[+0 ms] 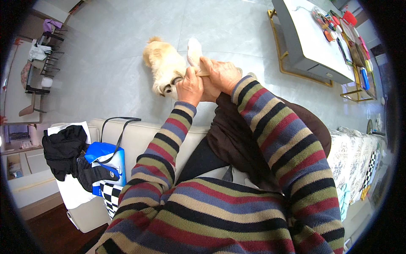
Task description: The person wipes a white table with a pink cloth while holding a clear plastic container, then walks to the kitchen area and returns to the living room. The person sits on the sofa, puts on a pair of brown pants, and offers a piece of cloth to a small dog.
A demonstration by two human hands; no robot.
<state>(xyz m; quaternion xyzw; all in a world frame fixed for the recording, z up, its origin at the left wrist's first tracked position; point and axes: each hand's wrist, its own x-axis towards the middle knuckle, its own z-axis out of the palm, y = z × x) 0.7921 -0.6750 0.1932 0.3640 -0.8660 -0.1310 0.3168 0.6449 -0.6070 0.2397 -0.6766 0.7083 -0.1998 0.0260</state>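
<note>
Both arms reach forward in striped knit sleeves to my raised lower leg, where the dark brown trouser leg (230,116) is pushed up off the skin. A pale sock (194,51) covers the front of my foot. My left hand (190,87) is closed in a pinch at the near side of the ankle, on the sock's stretched beige cuff (203,73). On the other side, my right hand (223,75) is closed on the same cuff, its fingers partly hidden. A cream, long-haired dog (167,63) stands on the floor just left of the foot.
I sit on a cream sofa (112,129). At my left lie black clothing (63,150) and a blue bag (111,158). A white-topped table (311,38) with gold legs stands at the far right, loaded with small items. Grey tiles (114,63) cover the floor.
</note>
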